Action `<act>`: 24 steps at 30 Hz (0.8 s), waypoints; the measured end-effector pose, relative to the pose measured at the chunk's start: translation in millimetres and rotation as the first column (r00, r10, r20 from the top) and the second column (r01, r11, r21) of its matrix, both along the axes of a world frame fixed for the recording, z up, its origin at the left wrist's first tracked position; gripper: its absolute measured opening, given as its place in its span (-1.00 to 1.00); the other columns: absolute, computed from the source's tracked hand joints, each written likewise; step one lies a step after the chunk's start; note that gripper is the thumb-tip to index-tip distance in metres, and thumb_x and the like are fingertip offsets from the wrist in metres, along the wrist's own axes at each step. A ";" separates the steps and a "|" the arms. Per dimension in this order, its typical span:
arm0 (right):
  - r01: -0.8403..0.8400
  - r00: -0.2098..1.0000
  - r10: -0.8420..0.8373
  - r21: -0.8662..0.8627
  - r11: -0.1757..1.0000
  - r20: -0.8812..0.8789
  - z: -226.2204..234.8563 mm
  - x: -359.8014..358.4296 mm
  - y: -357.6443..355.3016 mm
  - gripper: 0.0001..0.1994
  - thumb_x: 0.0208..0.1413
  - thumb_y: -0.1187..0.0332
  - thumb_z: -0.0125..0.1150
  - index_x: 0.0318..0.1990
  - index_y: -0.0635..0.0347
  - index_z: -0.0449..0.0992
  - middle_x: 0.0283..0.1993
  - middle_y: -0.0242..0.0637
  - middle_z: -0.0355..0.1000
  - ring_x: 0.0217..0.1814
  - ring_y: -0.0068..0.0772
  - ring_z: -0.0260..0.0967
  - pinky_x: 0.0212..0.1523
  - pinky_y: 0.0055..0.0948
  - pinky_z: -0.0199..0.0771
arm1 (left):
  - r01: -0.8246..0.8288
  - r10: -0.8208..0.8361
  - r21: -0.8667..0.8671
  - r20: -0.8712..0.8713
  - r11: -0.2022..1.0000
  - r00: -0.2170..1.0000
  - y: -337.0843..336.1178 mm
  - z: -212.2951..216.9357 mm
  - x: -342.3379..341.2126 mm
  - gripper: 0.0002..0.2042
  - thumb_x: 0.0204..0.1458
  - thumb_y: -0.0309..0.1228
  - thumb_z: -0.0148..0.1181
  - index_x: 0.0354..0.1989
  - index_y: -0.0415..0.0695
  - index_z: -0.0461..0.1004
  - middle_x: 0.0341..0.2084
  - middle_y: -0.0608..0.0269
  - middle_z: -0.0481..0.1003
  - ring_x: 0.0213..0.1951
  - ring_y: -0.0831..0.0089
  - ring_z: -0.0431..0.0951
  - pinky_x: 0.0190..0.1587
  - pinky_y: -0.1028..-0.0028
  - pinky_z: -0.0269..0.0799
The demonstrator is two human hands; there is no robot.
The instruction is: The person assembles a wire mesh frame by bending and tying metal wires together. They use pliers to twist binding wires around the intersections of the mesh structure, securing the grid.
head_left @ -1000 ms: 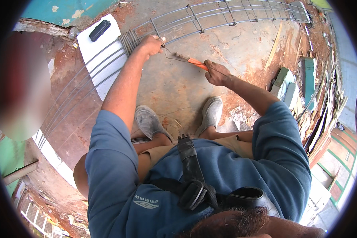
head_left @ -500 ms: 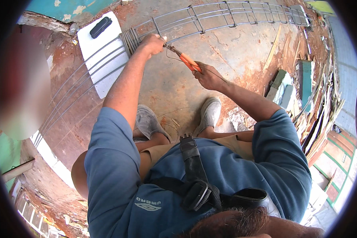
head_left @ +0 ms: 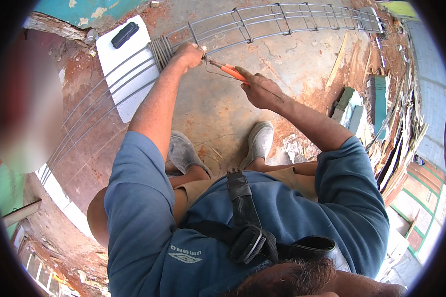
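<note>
A long cage of steel rebar point(head_left: 267, 33) with square stirrups stretches from the left toward the far right. My left hand point(head_left: 187, 56) is closed on the cage's near bar, beside a bundle of stirrups point(head_left: 159, 51) pushed together. My right hand point(head_left: 262, 91) is wrapped round the orange handles of a pair of pincers point(head_left: 233, 72). Their jaws meet the near bar just right of my left fingers, at a stirrup corner. A thin tie wire point(head_left: 214, 73) loops below the jaws, and a wire end lies across my right wrist. The exact bite of the jaws is too small to make out.
A white board point(head_left: 126, 69) lies under the bars at the left, with a black case point(head_left: 125, 34) on it. Rubble blocks point(head_left: 349, 106) and a pile of wood strips point(head_left: 399, 143) lie to the right. My shoes point(head_left: 260, 141) stand on the concrete floor.
The pincers have turned in my right hand, and their handles now look closer together. My right hand has shifted slightly to the right. My left hand keeps its place on the cage.
</note>
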State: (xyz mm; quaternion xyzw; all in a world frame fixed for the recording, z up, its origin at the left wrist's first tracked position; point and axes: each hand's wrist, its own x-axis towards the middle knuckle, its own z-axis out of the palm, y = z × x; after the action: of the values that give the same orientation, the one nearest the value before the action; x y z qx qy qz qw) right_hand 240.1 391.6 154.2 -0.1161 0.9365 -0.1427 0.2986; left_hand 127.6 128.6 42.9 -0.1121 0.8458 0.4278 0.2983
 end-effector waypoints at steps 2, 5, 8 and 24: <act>-0.017 1.000 0.018 0.047 0.999 -0.019 12.2 0.8 -7.7 -0.38 0.48 0.27 0.06 0.64 -0.06 0.16 0.04 0.16 0.61 0.08 0.26 0.61 0.13 0.16 0.60 | 0.002 -0.002 0.008 0.002 1.000 1.000 0.3 -0.3 -0.3 -0.57 0.44 -0.08 0.17 -0.01 -0.27 0.67 -0.27 0.00 0.74 -0.19 0.21 0.72 -0.02 0.12 0.53; -0.067 0.988 0.091 0.189 0.980 -0.121 3.0 3.0 -8.1 -0.40 0.48 0.25 0.07 0.62 -0.03 0.20 0.09 0.13 0.59 0.11 0.24 0.60 0.19 0.20 0.55 | 0.009 -0.009 0.001 0.005 1.000 1.000 0.5 5.0 0.4 -0.58 0.44 -0.09 0.17 -0.03 -0.27 0.68 -0.28 0.02 0.74 -0.20 0.21 0.72 -0.02 0.13 0.53; -0.108 0.950 0.176 0.256 0.961 -0.258 -11.4 4.8 -2.2 -0.45 0.49 0.17 0.09 0.56 0.01 0.29 0.14 0.11 0.58 0.13 0.25 0.58 0.25 0.23 0.49 | -0.009 0.009 -0.008 -0.005 1.000 1.000 3.3 4.9 1.5 -0.59 0.44 -0.09 0.18 -0.07 -0.27 0.69 -0.28 0.03 0.74 -0.21 0.22 0.72 -0.04 0.14 0.53; 0.977 -0.040 0.360 -0.040 0.210 0.932 -80.6 34.5 -9.8 -0.70 0.31 0.08 0.50 -0.09 0.07 0.60 -0.34 -0.42 0.55 -0.43 -0.52 0.56 -0.41 -0.50 0.68 | -0.040 0.039 -0.013 -0.081 0.999 0.996 1.0 -17.8 0.9 -0.62 0.44 -0.12 0.22 -0.09 -0.25 0.71 -0.34 0.18 0.72 -0.30 0.39 0.68 -0.10 0.27 0.54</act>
State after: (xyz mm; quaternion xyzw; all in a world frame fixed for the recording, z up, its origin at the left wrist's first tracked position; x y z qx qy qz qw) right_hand 274.5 381.8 73.6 0.2018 0.1969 -0.7335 0.6185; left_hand 128.5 129.6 25.1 -0.1136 0.8578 0.4317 0.2547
